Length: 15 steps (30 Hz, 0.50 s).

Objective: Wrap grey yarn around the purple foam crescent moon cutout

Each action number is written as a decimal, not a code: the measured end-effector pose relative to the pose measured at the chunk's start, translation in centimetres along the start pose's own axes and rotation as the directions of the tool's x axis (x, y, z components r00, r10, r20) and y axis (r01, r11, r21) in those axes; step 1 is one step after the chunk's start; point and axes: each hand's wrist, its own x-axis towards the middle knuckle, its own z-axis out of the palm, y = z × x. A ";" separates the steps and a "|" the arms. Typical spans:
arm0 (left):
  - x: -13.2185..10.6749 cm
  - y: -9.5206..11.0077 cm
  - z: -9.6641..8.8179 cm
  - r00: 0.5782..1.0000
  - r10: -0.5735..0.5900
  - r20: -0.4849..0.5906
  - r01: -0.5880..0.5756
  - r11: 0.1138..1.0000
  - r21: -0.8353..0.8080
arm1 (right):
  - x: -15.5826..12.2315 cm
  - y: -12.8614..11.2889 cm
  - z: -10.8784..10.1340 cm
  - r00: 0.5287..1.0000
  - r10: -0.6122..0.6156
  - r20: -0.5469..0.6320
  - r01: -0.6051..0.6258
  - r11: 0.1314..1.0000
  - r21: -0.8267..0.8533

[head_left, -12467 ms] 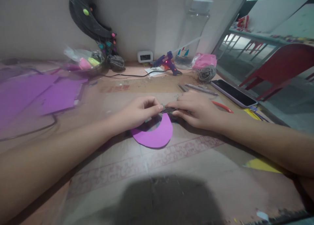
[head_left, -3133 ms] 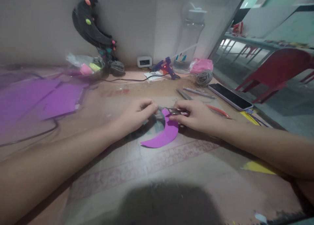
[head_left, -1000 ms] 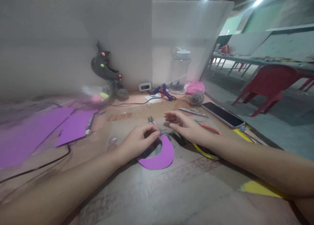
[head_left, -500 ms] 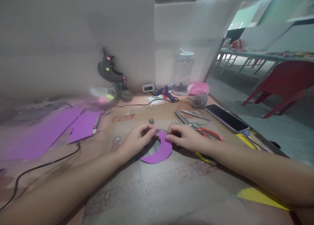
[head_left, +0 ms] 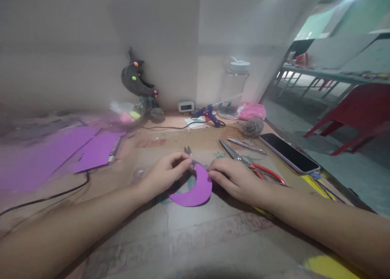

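Note:
A purple foam crescent (head_left: 195,189) lies on the cardboard-covered table (head_left: 195,238) in front of me. My left hand (head_left: 166,173) pinches its upper tip, fingers closed. My right hand (head_left: 234,178) rests on the crescent's right edge with fingers curled and pressed down; whether it holds anything is hidden. Small thread snips (head_left: 188,151) lie just beyond my left fingers.
Red-handled scissors (head_left: 250,164), a pen (head_left: 247,146) and a phone (head_left: 289,152) lie to the right. A blue glue gun (head_left: 209,115), twine ball (head_left: 251,127), clear jar (head_left: 234,88) and black crescent ornament (head_left: 137,80) stand at the back. Purple foam sheets (head_left: 61,155) and a black cable (head_left: 45,197) lie left.
My right hand put down the small snips, reached out open, then came back onto the crescent's right edge. The view tilted up and shifted slightly.

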 end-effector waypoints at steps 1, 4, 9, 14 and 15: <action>0.0 -0.1 0.0 1.000 -0.001 0.006 0.001 1.000 -0.003 | 0.0 -0.2 -0.2 1.000 -0.009 0.007 0.009 0.999 -0.037; 0.0 -0.2 0.0 1.000 -0.018 0.017 0.018 1.000 -0.018 | 0.1 -0.5 -1.5 0.999 0.034 -0.004 -0.034 0.989 -0.142; -0.3 -0.1 0.1 1.000 -0.003 0.020 0.003 1.000 -0.029 | 1.0 0.9 -4.0 0.975 0.130 -0.182 -0.168 0.961 -0.218; -0.1 -0.2 0.3 0.999 0.012 0.050 -0.011 1.000 -0.022 | 4.1 5.0 -5.3 0.970 0.160 -0.183 -0.214 0.919 -0.332; -0.1 -0.2 0.2 0.999 0.022 0.047 -0.021 1.000 -0.018 | 5.2 5.9 -5.6 0.967 0.182 -0.178 -0.233 0.913 -0.335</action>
